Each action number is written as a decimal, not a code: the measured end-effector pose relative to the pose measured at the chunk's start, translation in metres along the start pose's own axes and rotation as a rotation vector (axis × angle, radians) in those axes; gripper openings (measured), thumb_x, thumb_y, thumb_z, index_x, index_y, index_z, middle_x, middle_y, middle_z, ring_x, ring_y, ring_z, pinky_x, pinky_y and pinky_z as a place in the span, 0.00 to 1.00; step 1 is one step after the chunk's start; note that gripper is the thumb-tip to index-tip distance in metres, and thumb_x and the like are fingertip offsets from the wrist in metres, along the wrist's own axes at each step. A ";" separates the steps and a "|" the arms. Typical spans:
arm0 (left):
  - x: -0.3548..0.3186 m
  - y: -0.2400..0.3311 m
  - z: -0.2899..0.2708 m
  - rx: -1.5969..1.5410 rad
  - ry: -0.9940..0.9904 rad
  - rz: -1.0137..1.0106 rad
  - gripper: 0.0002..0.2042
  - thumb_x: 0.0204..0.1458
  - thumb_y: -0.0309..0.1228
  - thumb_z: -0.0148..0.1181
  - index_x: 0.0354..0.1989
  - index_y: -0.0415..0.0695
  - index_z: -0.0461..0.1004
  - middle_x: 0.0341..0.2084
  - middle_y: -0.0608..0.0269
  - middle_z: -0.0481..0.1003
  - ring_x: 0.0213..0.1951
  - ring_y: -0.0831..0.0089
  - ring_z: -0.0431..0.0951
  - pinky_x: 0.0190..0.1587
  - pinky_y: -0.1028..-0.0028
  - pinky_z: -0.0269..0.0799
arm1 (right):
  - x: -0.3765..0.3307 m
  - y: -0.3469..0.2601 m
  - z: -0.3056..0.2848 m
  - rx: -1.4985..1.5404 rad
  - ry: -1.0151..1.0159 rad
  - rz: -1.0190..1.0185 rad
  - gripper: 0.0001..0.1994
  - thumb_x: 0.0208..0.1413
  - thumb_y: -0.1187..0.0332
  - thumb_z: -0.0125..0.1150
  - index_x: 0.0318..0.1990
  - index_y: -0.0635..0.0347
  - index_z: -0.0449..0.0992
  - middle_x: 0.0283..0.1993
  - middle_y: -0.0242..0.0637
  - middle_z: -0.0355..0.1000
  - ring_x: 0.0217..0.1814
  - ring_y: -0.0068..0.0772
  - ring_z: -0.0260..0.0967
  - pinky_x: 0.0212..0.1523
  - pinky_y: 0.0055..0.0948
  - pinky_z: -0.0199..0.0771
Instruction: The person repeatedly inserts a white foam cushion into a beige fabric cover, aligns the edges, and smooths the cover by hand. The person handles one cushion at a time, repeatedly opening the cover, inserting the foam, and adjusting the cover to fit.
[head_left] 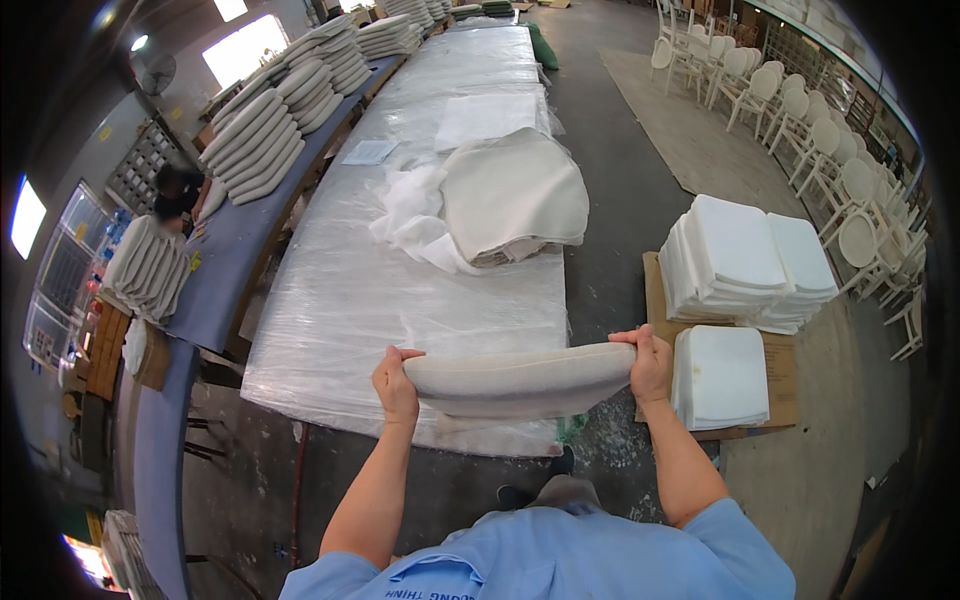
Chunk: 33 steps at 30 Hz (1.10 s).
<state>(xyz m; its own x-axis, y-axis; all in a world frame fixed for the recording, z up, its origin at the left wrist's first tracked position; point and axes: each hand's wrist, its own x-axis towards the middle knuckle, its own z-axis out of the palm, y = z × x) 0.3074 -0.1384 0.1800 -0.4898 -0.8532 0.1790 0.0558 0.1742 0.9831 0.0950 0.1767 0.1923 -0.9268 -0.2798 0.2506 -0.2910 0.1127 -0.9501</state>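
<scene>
Between my two hands, a light grey fabric-covered seat cushion (520, 380) is held up on edge over the near end of the plastic-wrapped table (400, 300). My left hand (397, 383) is closed round its left end, and my right hand (648, 363) grips the right end. The cushion's top edge faces up, with a seam along it. Farther up the table lies a pile of grey fabric covers (515, 195). Crumpled white cloth (415, 215) is bunched against the pile's left side.
White foam pads (735, 245) are stacked on cardboard (785, 370) to my right, with a shorter foam stack (720, 375) nearer. At left, a blue bench (240, 230) bears piled cushions (255, 145); a person (178, 195) sits behind it. Pale chairs (830, 135) line the far right.
</scene>
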 end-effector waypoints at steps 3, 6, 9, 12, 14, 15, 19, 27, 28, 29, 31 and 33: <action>0.001 -0.008 -0.006 -0.127 0.038 -0.115 0.31 0.69 0.46 0.38 0.28 0.33 0.81 0.25 0.57 0.79 0.31 0.71 0.74 0.40 0.71 0.68 | 0.001 0.009 0.005 0.076 0.014 0.060 0.34 0.72 0.48 0.38 0.32 0.68 0.85 0.30 0.40 0.80 0.32 0.30 0.74 0.41 0.30 0.71; -0.001 -0.020 -0.014 -0.199 0.088 -0.194 0.32 0.68 0.50 0.36 0.29 0.34 0.80 0.27 0.55 0.80 0.33 0.68 0.76 0.43 0.69 0.70 | 0.001 0.024 0.008 0.194 0.023 0.118 0.36 0.72 0.47 0.36 0.30 0.69 0.84 0.30 0.41 0.80 0.33 0.30 0.74 0.42 0.31 0.71; 0.001 -0.026 -0.009 -0.239 0.068 -0.217 0.32 0.67 0.53 0.37 0.30 0.36 0.79 0.29 0.53 0.81 0.35 0.66 0.78 0.44 0.68 0.71 | 0.002 0.049 0.003 0.360 0.047 0.210 0.37 0.70 0.41 0.39 0.27 0.67 0.81 0.30 0.41 0.80 0.34 0.32 0.75 0.44 0.31 0.72; 0.000 -0.030 -0.004 -0.276 0.060 -0.196 0.32 0.67 0.53 0.36 0.31 0.36 0.79 0.28 0.54 0.81 0.35 0.66 0.78 0.45 0.68 0.71 | -0.001 0.078 -0.012 0.519 0.044 0.325 0.32 0.68 0.39 0.42 0.33 0.61 0.80 0.34 0.38 0.79 0.39 0.31 0.74 0.48 0.32 0.71; -0.007 -0.036 -0.008 -0.313 0.103 -0.230 0.32 0.67 0.54 0.36 0.32 0.37 0.78 0.29 0.55 0.81 0.36 0.67 0.78 0.45 0.69 0.71 | -0.017 0.085 -0.004 0.655 0.080 0.485 0.27 0.67 0.41 0.47 0.35 0.57 0.78 0.36 0.35 0.78 0.42 0.31 0.73 0.50 0.33 0.70; -0.011 -0.040 -0.010 -0.348 0.128 -0.249 0.32 0.67 0.54 0.36 0.32 0.37 0.78 0.30 0.55 0.81 0.36 0.67 0.78 0.45 0.69 0.71 | -0.024 0.087 -0.003 0.717 0.099 0.563 0.24 0.66 0.42 0.49 0.37 0.55 0.78 0.37 0.33 0.77 0.43 0.30 0.73 0.51 0.33 0.69; -0.005 -0.049 -0.004 -0.573 0.237 -0.332 0.31 0.67 0.53 0.37 0.34 0.36 0.78 0.27 0.58 0.79 0.35 0.67 0.77 0.45 0.68 0.71 | -0.046 0.082 -0.017 0.744 0.108 0.538 0.15 0.63 0.50 0.54 0.35 0.51 0.75 0.37 0.29 0.75 0.44 0.29 0.72 0.52 0.33 0.68; 0.050 -0.017 0.000 -0.567 0.179 -0.158 0.32 0.67 0.58 0.38 0.66 0.44 0.62 0.58 0.56 0.70 0.58 0.62 0.71 0.61 0.64 0.68 | -0.139 -0.023 0.053 0.389 -0.383 0.201 0.22 0.69 0.56 0.42 0.53 0.66 0.76 0.55 0.42 0.75 0.59 0.33 0.69 0.65 0.33 0.61; 0.046 -0.018 0.001 -0.481 0.155 -0.100 0.33 0.67 0.59 0.38 0.70 0.46 0.57 0.63 0.56 0.66 0.61 0.61 0.69 0.63 0.64 0.66 | -0.147 -0.026 0.072 0.371 -0.524 0.217 0.23 0.71 0.57 0.40 0.59 0.67 0.72 0.62 0.44 0.71 0.65 0.36 0.64 0.69 0.33 0.57; 0.039 -0.019 -0.001 -0.391 0.135 -0.049 0.35 0.67 0.60 0.39 0.74 0.48 0.52 0.67 0.57 0.62 0.64 0.61 0.66 0.65 0.63 0.64 | -0.153 -0.026 0.091 0.350 -0.669 0.234 0.25 0.72 0.59 0.38 0.66 0.68 0.67 0.68 0.47 0.66 0.71 0.39 0.60 0.73 0.34 0.52; -0.009 -0.022 0.026 -0.691 -0.033 -0.312 0.40 0.68 0.58 0.38 0.77 0.46 0.36 0.76 0.57 0.44 0.74 0.61 0.48 0.73 0.65 0.45 | -0.144 -0.022 0.098 0.295 -0.710 0.162 0.28 0.73 0.56 0.37 0.71 0.67 0.59 0.74 0.48 0.57 0.77 0.40 0.50 0.76 0.33 0.44; -0.055 -0.032 0.011 -0.672 -0.067 -0.374 0.41 0.67 0.59 0.38 0.77 0.45 0.33 0.77 0.57 0.41 0.74 0.61 0.47 0.74 0.66 0.43 | -0.143 -0.030 0.118 0.346 -0.814 0.136 0.31 0.73 0.53 0.36 0.74 0.67 0.52 0.77 0.48 0.49 0.81 0.41 0.42 0.77 0.33 0.37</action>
<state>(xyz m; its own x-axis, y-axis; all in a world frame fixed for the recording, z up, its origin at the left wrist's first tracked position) 0.3231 -0.0915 0.1379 -0.6303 -0.7615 -0.1510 0.3826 -0.4739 0.7931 0.2646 0.1003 0.1632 -0.4542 -0.8896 0.0475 0.0190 -0.0630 -0.9978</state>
